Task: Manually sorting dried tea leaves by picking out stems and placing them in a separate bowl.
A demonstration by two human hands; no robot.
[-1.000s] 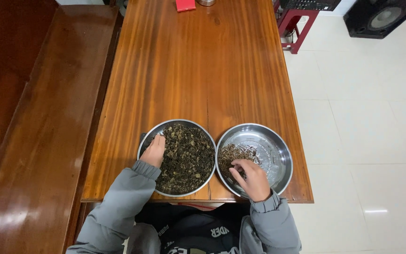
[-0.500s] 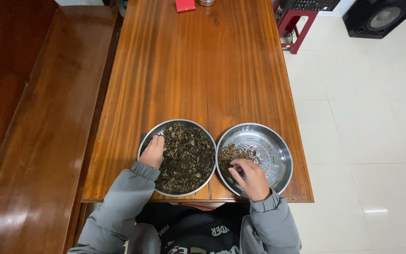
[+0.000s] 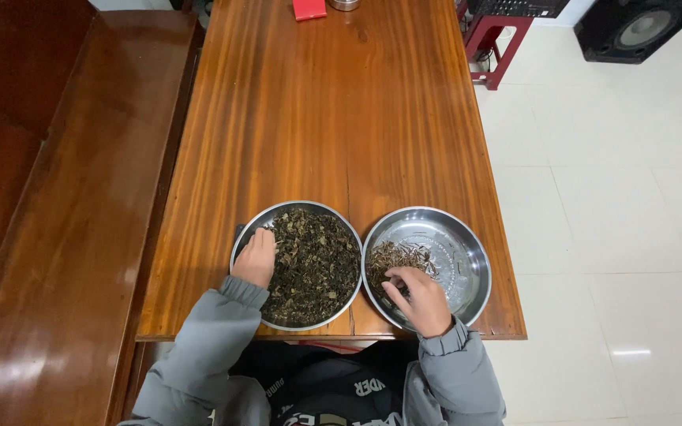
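Overhead: polished reddish wooden surface [image 3: 341,118], two round steel pans side by side at near edge. Left hand [image 3: 256,256] rests, fingers loosely together, on dark dried leaves [image 3: 313,264] in left pan [image 3: 294,207]. Right hand [image 3: 418,298], fingertips pinched together, picks pale stems [image 3: 395,254] lying just ahead in right pan [image 3: 467,252]; whether stem is held, cannot tell.

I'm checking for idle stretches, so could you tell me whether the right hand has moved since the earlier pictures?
No. The right hand stays at the near-left edge of the right metal pan, over the small heap of stems.

Silver pans [image 3: 467,244], dark, perhaps greenish leaves [image 3: 313,264], reddish-brown striped table [image 3: 333,118]
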